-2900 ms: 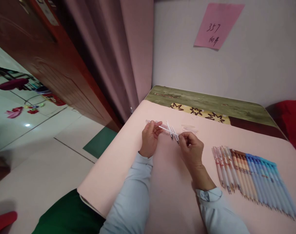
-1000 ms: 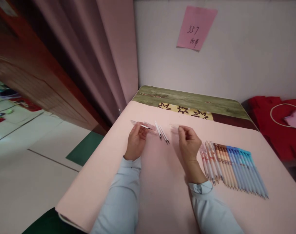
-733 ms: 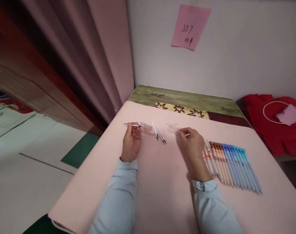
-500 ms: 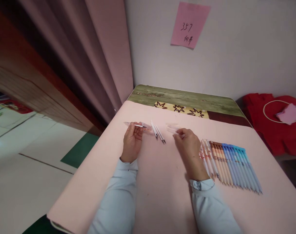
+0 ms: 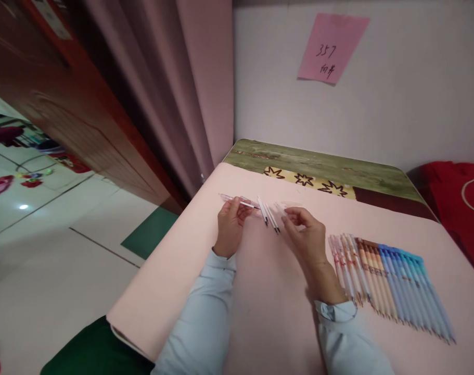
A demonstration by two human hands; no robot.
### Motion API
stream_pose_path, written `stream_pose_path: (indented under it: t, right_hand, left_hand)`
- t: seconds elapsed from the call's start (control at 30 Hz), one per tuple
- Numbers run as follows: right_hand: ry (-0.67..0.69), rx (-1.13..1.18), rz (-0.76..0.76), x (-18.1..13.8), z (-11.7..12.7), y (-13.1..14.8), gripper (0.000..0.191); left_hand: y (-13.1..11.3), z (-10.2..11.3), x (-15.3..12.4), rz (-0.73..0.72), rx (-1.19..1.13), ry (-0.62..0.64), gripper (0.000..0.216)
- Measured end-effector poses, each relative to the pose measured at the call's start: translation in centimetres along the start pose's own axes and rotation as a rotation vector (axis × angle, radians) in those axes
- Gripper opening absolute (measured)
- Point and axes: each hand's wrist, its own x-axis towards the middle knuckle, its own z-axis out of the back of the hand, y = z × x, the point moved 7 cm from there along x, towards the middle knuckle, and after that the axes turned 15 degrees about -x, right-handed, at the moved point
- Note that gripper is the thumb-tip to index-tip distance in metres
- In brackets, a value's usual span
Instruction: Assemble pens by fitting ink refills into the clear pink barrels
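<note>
My left hand is closed on a white pen refill with a dark tip, held sideways above the table. Clear pinkish pen parts lie around and behind its fingers; whether it grips any of them I cannot tell. Several loose white refills with black tips lie between my hands. My right hand pinches a clear pen barrel, faint against the table, near these refills. Another clear part lies just behind its fingers. To the right, a row of pens runs from pink through brown to blue.
A pale pink sheet covers most of the table, with a green wood-pattern strip at the back. A wall stands behind, with a pink note. Red fabric is at the right; a curtain and wooden door are left.
My right hand, with the clear barrel, has come left toward the loose refills. My left hand still holds its refill. The whole view has shifted, so the table appears farther right.
</note>
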Motion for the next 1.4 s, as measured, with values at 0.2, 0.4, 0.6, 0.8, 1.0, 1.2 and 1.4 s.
stream_pose_path:
  t: [0.2, 0.4, 0.6, 0.8, 1.0, 1.2, 1.4]
  right_hand:
    - [-0.019, 0.039, 0.193, -0.6, -0.3, 2.7, 0.014]
    - [-0.014, -0.011, 0.219, -0.8, -0.7, 2.6, 0.014]
    - [-0.001, -0.021, 0.227, -0.8, -0.9, 2.9, 0.015]
    - [-0.036, -0.014, 0.249, -1.1, -0.8, 3.4, 0.014]
    - [-0.067, 0.019, 0.222, -1.3, -0.9, 3.7, 0.012]
    - [-0.119, 0.044, 0.167, -1.3, -0.5, 3.5, 0.006]
    - [-0.115, 0.053, 0.112, -1.5, -0.5, 3.0, 0.014]
  left_hand:
    - [-0.4, 0.0, -0.2, -0.033, 0.041, -0.026, 0.025]
    - [-0.2, -0.5, -0.2, -0.028, 0.096, 0.018, 0.028]
    - [0.4, -0.6, -0.3, -0.008, 0.144, 0.029, 0.032]
    - [0.9, -1.2, -0.7, 0.013, 0.169, 0.081, 0.03]
    - [1.8, -1.8, -1.2, 0.072, 0.134, 0.102, 0.03]
    - [2.3, -2.0, -1.5, 0.145, 0.094, 0.095, 0.03]
    - [2.4, -2.4, -1.8, 0.198, 0.126, 0.135, 0.031]
